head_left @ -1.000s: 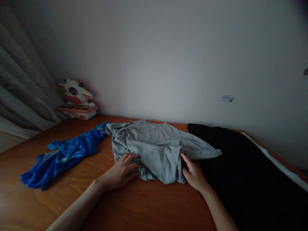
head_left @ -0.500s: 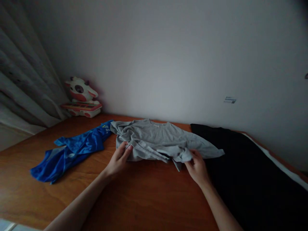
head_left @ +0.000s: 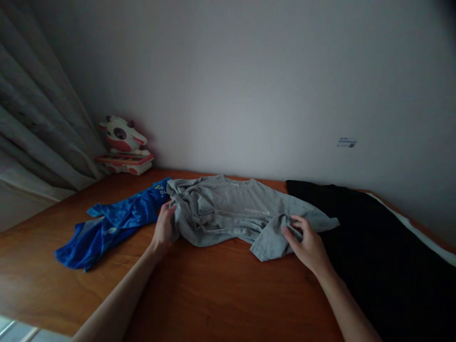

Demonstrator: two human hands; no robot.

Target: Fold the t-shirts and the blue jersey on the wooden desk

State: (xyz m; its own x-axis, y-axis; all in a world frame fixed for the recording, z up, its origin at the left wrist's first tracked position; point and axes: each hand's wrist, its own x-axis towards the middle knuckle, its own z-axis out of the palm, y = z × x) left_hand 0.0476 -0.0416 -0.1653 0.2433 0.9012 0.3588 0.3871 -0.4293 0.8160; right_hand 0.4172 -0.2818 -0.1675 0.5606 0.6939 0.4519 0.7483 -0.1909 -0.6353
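Note:
A grey T-shirt (head_left: 231, 202) lies rumpled on the wooden table, its collar toward the wall and pale lettering across the chest. Its lower part is bunched in folds, and one corner flops forward at the right. My left hand (head_left: 165, 227) grips the shirt's left side, its fingertips partly hidden by the cloth. At the right, my right hand (head_left: 309, 243) rests against the bunched fabric, thumb and fingers apart.
Left of the shirt lies a crumpled shiny blue garment (head_left: 114, 225). A large black cloth (head_left: 377, 256) spreads over the table's right side. A cow-shaped toy keyboard (head_left: 124, 147) stands in the back corner beside the curtain (head_left: 42, 128). The wall (head_left: 242, 95) borders the table (head_left: 213, 294).
My hands have moved apart, the left one to the shirt's left side. The lifted hem has come down, the chest lettering now shows, and a corner hangs forward by my right hand.

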